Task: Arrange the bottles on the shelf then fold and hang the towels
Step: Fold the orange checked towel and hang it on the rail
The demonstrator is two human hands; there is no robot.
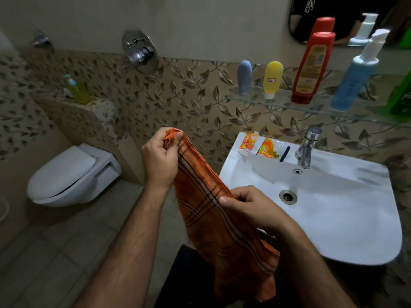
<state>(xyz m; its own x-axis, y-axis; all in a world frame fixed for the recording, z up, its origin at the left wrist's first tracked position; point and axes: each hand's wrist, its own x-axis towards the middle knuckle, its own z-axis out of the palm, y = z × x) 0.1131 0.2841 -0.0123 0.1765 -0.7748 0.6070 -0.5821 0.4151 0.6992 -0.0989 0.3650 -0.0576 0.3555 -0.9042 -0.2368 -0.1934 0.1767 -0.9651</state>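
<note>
Left hand (159, 157) is pinching the top corner of the orange checked cloth towel (219, 215), thumb on the front, fingers curled behind, raised left of the white ceramic basin (347, 218). Right hand (249, 206) is gripping the towel's right edge lower down, at the basin's front-left rim, thumb pointing left across the cloth. Towel is running taut between them, the rest hanging below the basin's front edge.

One glass shelf (278, 103) above the basin is carrying four clearly visible bottles: grey-blue squeeze tube (244, 77), yellow squeeze tube (273, 78) with a small white sticker, text unreadable, tall red bottle (312, 67) with a yellow label, text blurred, and blue pump bottle (355, 74). Something green at the frame's right edge, cut off.

On the basin's back ledge: one orange sachet (268, 148) reading "ola", one orange-white tube (249, 142). One chrome tap (308, 146).
</note>
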